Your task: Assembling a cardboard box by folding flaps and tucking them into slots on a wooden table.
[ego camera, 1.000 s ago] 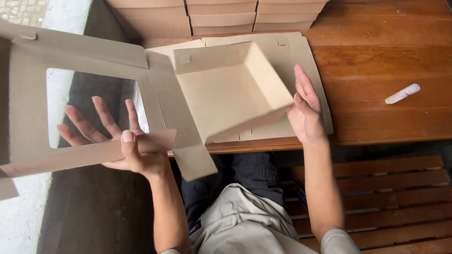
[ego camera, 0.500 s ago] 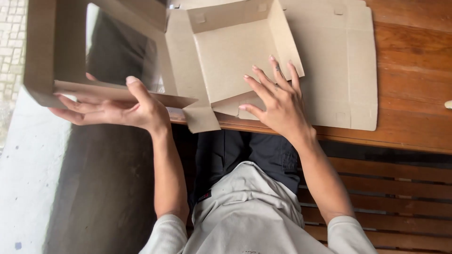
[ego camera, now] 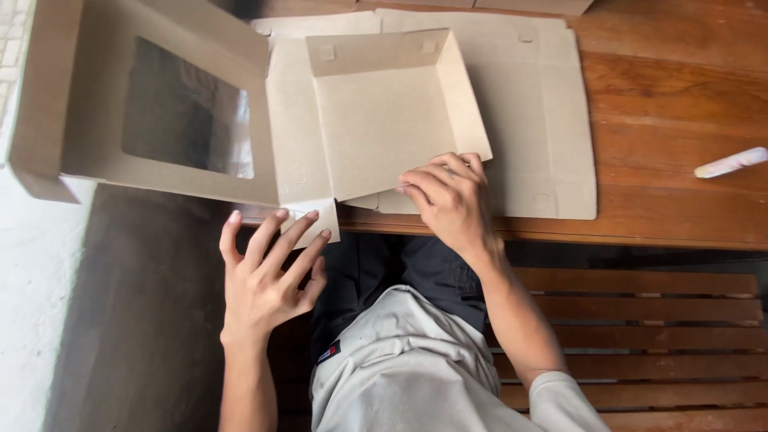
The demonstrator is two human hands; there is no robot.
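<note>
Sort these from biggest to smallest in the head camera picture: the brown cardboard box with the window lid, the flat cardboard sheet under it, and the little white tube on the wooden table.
1. Brown cardboard box with the window lid, largest as it looks.
2. Flat cardboard sheet; partly covered by the box, so its full size is unsure.
3. Little white tube, clearly smallest.

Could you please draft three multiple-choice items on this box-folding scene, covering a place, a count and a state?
1. Where does the white marker lie?
A. on the wooden table
B. inside the box
C. on the bench

2. How many window openings has the lid?
A. none
B. one
C. three

3. How does the cardboard box stand?
A. shut
B. crushed flat
C. open, with the right hand on its front edge

Key: 1 A, it rests on bare wood at the right; 2 B, one cut-out shows; 3 C, the lid is swung left, with the left hand touching a flap.
</note>
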